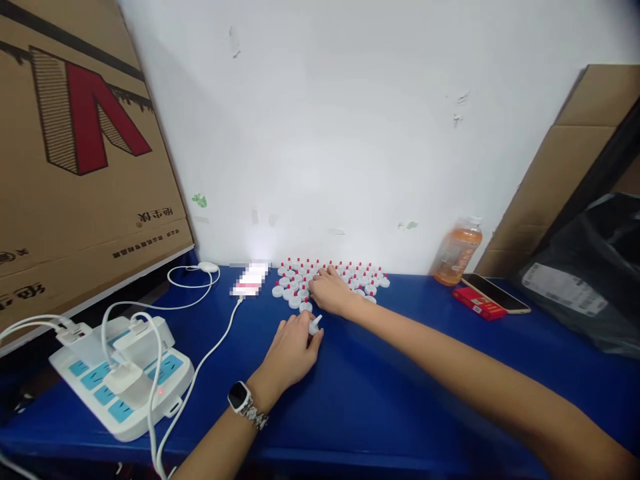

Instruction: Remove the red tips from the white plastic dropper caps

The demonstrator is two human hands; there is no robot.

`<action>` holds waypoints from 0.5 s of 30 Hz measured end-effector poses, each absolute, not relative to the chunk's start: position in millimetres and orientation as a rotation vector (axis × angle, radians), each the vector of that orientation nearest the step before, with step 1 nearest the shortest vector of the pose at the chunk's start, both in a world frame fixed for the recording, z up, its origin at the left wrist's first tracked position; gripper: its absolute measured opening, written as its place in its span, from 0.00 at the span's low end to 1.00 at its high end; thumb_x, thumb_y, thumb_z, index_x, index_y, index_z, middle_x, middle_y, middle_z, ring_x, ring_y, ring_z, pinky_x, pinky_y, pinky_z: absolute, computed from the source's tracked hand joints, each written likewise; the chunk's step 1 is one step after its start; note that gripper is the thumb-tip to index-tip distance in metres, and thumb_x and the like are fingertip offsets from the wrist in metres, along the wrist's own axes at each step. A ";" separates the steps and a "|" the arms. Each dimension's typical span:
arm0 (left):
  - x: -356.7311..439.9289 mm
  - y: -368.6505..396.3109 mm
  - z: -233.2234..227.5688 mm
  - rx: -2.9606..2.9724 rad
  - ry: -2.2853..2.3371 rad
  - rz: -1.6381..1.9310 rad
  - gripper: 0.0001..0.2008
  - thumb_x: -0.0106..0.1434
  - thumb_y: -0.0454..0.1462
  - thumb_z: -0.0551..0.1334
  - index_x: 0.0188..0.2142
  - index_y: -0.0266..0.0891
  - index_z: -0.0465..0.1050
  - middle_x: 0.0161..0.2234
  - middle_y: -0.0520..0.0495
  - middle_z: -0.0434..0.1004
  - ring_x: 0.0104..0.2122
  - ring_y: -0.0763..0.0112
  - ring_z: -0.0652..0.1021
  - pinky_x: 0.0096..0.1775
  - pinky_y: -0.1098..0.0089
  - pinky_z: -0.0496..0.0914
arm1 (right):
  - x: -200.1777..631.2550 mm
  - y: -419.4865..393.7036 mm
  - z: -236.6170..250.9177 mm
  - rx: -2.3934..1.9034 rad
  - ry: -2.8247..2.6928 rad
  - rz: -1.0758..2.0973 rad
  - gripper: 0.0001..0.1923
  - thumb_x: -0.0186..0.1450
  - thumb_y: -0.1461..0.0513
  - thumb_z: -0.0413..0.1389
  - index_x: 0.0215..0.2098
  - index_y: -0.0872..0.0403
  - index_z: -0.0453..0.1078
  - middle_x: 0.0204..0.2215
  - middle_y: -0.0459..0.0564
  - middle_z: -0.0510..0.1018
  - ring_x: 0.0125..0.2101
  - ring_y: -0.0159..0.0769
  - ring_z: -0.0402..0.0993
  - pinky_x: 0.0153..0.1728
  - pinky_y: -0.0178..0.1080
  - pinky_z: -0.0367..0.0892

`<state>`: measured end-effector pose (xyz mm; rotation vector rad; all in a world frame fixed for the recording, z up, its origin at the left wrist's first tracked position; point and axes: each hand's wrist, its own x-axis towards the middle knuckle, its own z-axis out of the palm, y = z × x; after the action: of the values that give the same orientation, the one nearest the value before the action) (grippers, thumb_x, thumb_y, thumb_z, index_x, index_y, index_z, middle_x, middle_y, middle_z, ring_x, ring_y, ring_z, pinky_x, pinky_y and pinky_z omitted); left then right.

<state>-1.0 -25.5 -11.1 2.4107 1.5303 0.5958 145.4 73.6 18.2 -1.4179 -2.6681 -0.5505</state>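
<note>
My left hand (pixel 290 353) pinches a round white plastic cap with a bare pointed spout (pixel 314 326) between thumb and fingers, just above the glossy blue desk (pixel 390 400) at the near edge of the cluster of round white plastic caps with red tips (pixel 370 290). My right hand (pixel 330 292) reaches in among that cluster, its fingers bent down over the caps, and I cannot tell whether they grasp one. The cluster stands on the desk near the white wall (pixel 340 133).
</note>
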 end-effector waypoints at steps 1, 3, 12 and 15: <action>-0.9 -25.9 -10.8 2.418 1.528 0.594 0.10 0.70 0.42 0.50 0.43 0.40 0.65 0.40 0.43 0.75 0.42 0.55 0.74 0.44 0.59 0.63 | 146.0 72.7 16.5 -1.422 -2.660 -0.554 0.13 0.68 0.64 0.50 0.40 0.60 0.76 0.40 0.61 0.80 0.47 0.49 0.69 0.52 0.48 0.51; -0.6 -26.3 -10.4 2.423 1.525 0.600 0.10 0.70 0.42 0.50 0.43 0.40 0.65 0.40 0.43 0.75 0.42 0.56 0.74 0.44 0.59 0.63 | 148.5 70.5 15.5 -1.421 -2.659 -0.554 0.13 0.68 0.64 0.50 0.40 0.60 0.76 0.40 0.61 0.80 0.47 0.49 0.69 0.51 0.48 0.52; -0.1 -27.0 -10.6 2.421 1.548 0.616 0.10 0.70 0.42 0.50 0.42 0.40 0.65 0.39 0.43 0.74 0.42 0.55 0.74 0.43 0.59 0.63 | 162.6 63.9 18.5 -1.424 -2.617 -0.660 0.13 0.65 0.59 0.57 0.41 0.59 0.77 0.46 0.63 0.76 0.51 0.53 0.64 0.52 0.49 0.54; 0.2 -27.3 -9.5 2.402 1.552 0.616 0.10 0.70 0.42 0.50 0.41 0.40 0.65 0.38 0.43 0.74 0.42 0.56 0.74 0.43 0.60 0.64 | 164.9 63.7 15.5 -1.385 -2.592 -0.612 0.11 0.65 0.60 0.56 0.40 0.59 0.76 0.44 0.62 0.77 0.50 0.52 0.65 0.52 0.49 0.54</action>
<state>0.2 -27.3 -9.5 2.4016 1.5522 0.6163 164.9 63.7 15.5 -1.3850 -2.5916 -0.6117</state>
